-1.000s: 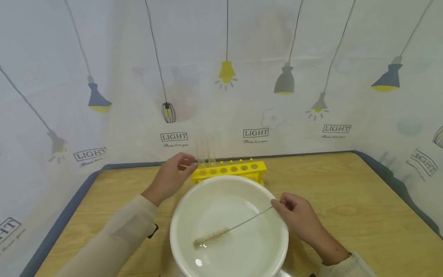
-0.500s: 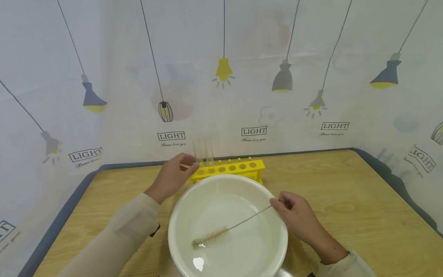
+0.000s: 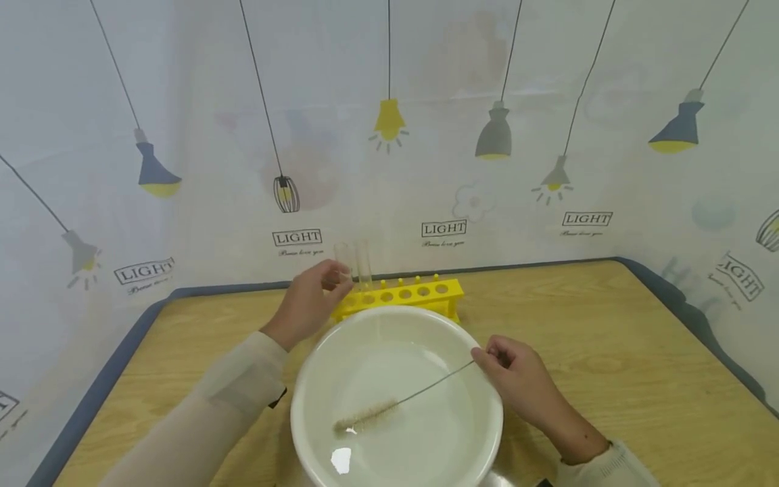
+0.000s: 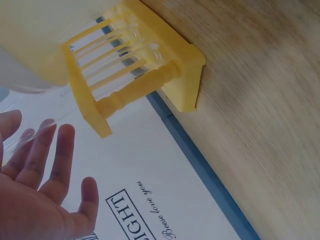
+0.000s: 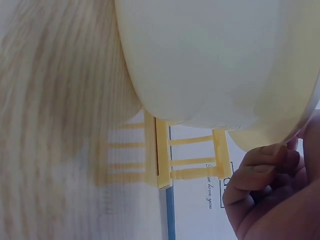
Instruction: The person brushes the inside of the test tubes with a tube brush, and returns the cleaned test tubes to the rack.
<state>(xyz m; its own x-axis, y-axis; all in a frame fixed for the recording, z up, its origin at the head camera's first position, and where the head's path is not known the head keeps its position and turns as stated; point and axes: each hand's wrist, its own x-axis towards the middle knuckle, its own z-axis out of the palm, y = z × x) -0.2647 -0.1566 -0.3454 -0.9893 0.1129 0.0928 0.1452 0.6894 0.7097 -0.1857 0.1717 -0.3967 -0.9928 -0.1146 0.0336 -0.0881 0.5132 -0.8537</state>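
Note:
In the head view, my right hand (image 3: 517, 375) pinches the wire handle of a test tube brush (image 3: 365, 416) at the right rim of a white basin (image 3: 301, 433). The bristle end dips into water in the basin. My left hand (image 3: 310, 301) is at the left end of a yellow test tube rack (image 3: 416, 292), with thumb and fingers around a clear test tube (image 3: 342, 253). A second test tube (image 3: 363, 267) stands beside it in the rack. In the left wrist view, the fingers (image 4: 62, 155) lie along the faint glass; the contact is hard to make out.
The basin stands in front of the rack on a wooden table (image 3: 608, 338). A white curtain-like backdrop printed with lamps (image 3: 389, 122) hangs behind the table's dark blue edge (image 3: 535, 266). Several pegs stick up from the rack's back.
My left hand has moved slightly up and in, its fingers now closing around the left test tube. The right hand and brush stay nearly still; the head view shifts a little.

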